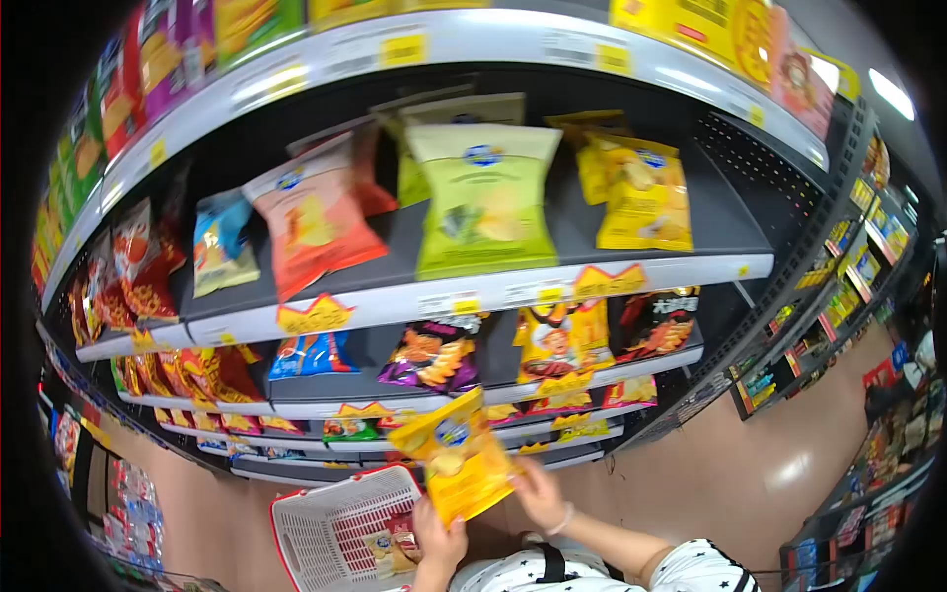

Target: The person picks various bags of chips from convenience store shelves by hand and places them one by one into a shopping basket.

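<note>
A yellow chip bag [464, 464] is held up in front of the lower shelves by both hands. My left hand [440, 533] grips its lower left edge, with the fingers closed on it. At its right edge, my right hand [540, 493] pinches the bag. Just left of and below the bag is a white basket [316, 523] with a red rim, holding a few snack packs [395, 546]. On the shelf above stand a green bag [488, 202], a pink-red bag [314, 217] and a similar yellow bag [646, 194].
Shelf edges [473, 306] with price labels curve across the view, with more snack bags below and above. A perforated side panel [760, 178] closes the shelf at the right. Beyond it are an aisle floor [730, 474] and other stocked racks [848, 266].
</note>
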